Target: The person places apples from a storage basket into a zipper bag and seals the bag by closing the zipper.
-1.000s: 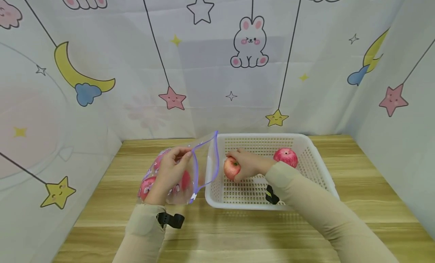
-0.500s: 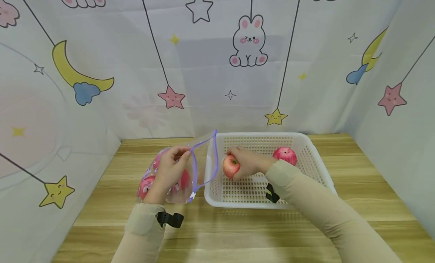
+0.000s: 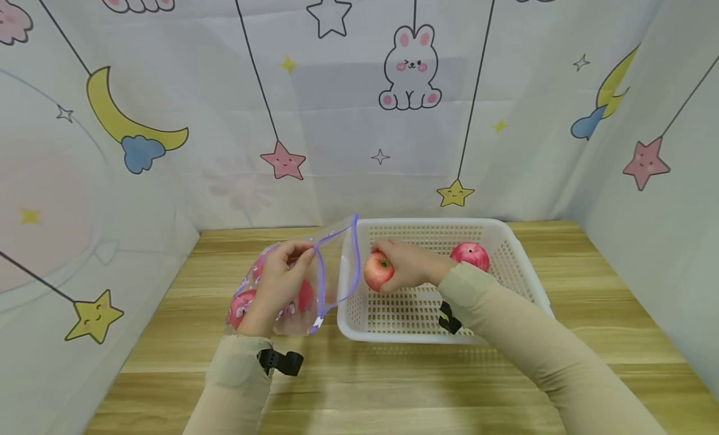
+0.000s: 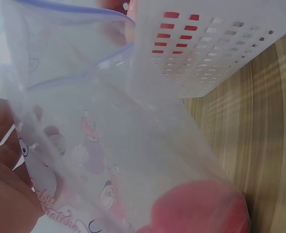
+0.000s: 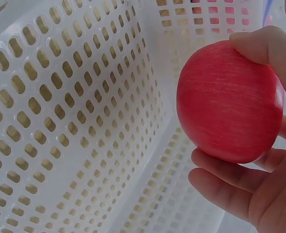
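Note:
In the head view my right hand [image 3: 407, 263] grips a red apple [image 3: 378, 271] over the left part of a white perforated basket [image 3: 415, 339]. The right wrist view shows thumb and fingers curled round this apple [image 5: 230, 102], held above the basket floor. To the left, my left hand [image 3: 279, 285] pinches the rim of a clear zip bag [image 3: 337, 279] with a purple zip edge. The bag's mouth gapes toward the basket, its edge overlapping the basket's left rim. Red apples [image 3: 241, 307] lie inside the bag, partly covered by my left hand and the bag's print.
A second red apple [image 3: 470, 255] sits at the back right of the basket, beyond my right forearm. Basket and bag rest on a wooden table [image 3: 393, 385]. A printed white curtain [image 3: 359, 110] stands behind the table and at both sides.
My right hand has raised the apple slightly and carried it a little left, toward the bag's mouth. My left hand and the bag have hardly moved.

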The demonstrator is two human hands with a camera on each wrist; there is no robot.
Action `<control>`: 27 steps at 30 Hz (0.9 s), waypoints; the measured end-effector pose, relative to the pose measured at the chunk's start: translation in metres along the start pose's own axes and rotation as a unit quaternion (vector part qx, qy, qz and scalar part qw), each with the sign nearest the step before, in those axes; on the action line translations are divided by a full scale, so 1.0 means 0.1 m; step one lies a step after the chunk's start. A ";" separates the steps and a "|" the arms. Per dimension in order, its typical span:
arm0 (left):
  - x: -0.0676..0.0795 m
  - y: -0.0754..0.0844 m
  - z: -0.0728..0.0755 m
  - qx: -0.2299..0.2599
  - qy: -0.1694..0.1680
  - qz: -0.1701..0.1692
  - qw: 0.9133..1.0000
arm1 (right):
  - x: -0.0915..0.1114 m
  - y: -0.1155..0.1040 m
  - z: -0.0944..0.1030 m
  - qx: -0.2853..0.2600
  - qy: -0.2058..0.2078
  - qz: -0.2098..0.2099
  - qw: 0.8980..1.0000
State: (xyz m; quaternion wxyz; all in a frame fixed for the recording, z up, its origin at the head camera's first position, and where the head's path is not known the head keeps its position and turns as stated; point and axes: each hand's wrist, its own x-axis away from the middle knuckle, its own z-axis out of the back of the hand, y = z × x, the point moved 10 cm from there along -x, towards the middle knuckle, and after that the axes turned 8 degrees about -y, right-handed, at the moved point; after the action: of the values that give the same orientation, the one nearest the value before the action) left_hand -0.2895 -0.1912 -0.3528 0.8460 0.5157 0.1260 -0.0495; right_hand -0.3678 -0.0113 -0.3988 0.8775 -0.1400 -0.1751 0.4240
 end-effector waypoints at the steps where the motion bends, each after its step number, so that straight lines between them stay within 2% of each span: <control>1: 0.00 0.00 0.00 0.001 0.001 -0.001 1.000 | 0.00 0.00 0.00 -0.001 0.000 0.000 1.000; 19: 0.01 -0.01 0.00 0.001 -0.001 0.008 1.000 | 0.03 -0.13 0.07 0.036 0.011 0.020 0.999; 27: 0.00 -0.01 -0.01 -0.003 -0.001 0.002 1.000 | 0.04 -0.12 0.06 0.030 0.007 0.015 0.999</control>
State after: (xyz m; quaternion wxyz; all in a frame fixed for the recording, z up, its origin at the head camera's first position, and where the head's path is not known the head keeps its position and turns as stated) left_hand -0.2895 -0.1910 -0.3540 0.8478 0.5134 0.1245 -0.0476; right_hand -0.3602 -0.0148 -0.3882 0.8761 -0.1194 -0.1541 0.4409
